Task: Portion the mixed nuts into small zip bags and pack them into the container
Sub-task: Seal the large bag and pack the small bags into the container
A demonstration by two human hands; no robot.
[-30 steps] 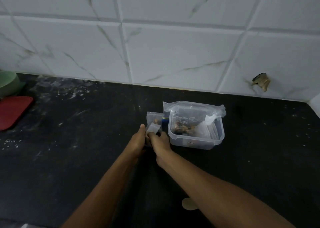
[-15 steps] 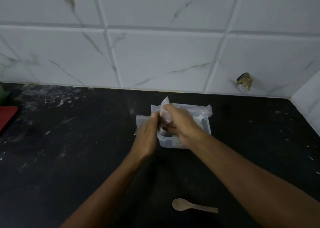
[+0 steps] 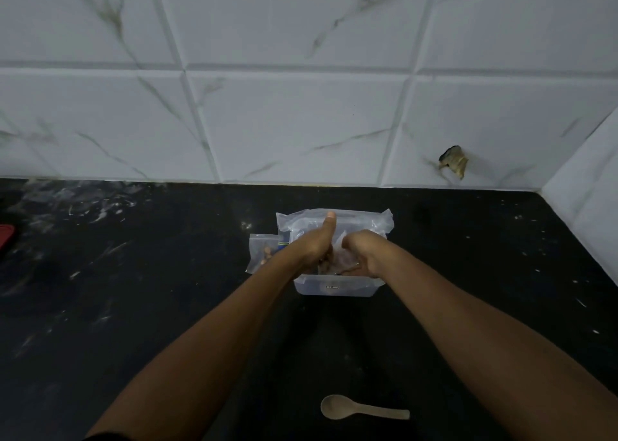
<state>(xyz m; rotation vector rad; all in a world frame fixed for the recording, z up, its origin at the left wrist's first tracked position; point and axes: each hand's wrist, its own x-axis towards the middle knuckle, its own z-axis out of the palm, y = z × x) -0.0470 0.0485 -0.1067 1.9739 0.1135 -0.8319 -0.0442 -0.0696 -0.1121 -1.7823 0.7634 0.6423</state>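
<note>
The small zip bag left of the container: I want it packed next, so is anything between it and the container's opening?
The small zip bag lies against the container. Both hands and the big nut bag fill the opening, blocking the way in.

White marble-veined wall tiles (image 3: 301, 123) with grey grout fill the frame from 9 through 12 to 3 o'clock, meeting a side wall (image 3: 588, 186) at 3. A chipped hole (image 3: 453, 161) scars one tile at 2 o'clock. The black tabletop (image 3: 133, 307) below is streaked with pale smears; light is dim.
</note>
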